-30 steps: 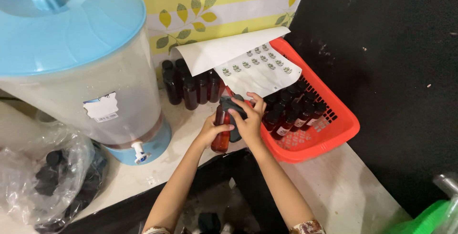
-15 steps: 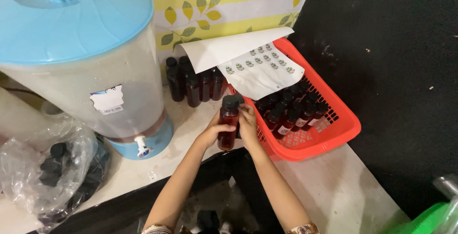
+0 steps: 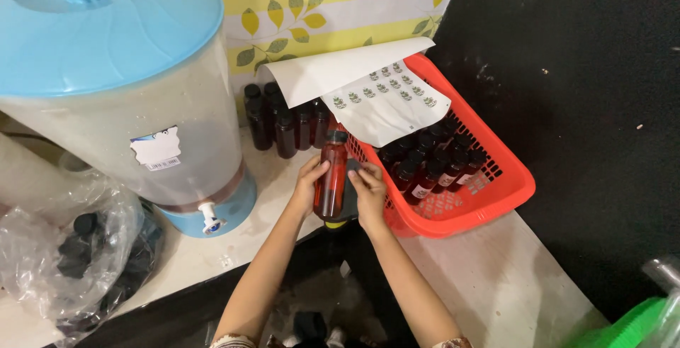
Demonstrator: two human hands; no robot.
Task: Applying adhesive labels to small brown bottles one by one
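Head view, hands: the left hand (image 3: 309,186) and the right hand (image 3: 368,191) were both wrapped around one small bottle (image 3: 331,181), one on each side.
Left fingers: curled closed on the bottle's left side, thumb up near its shoulder.
Right fingers: curled closed on the bottle's right side, thumb laid across the front.
Bottle: clear, filled with reddish-brown liquid, dark cap, held upright and slightly tilted just left of the basket (image 3: 496,203), above the edge of the white counter (image 3: 496,284).
Basket: red plastic, holding many dark-capped bottles (image 3: 432,167) packed together.
Sticker sheet: a white sheet of small labels (image 3: 382,100) lay across the basket's back rim, its top curled over.
Dispenser: a large clear tank with a blue lid (image 3: 106,29) and white tap stood to the left.
Behind it: a row of dark bottles (image 3: 283,125) against the wall.
Bag: a clear plastic bag of black caps (image 3: 78,249) lay at far left.
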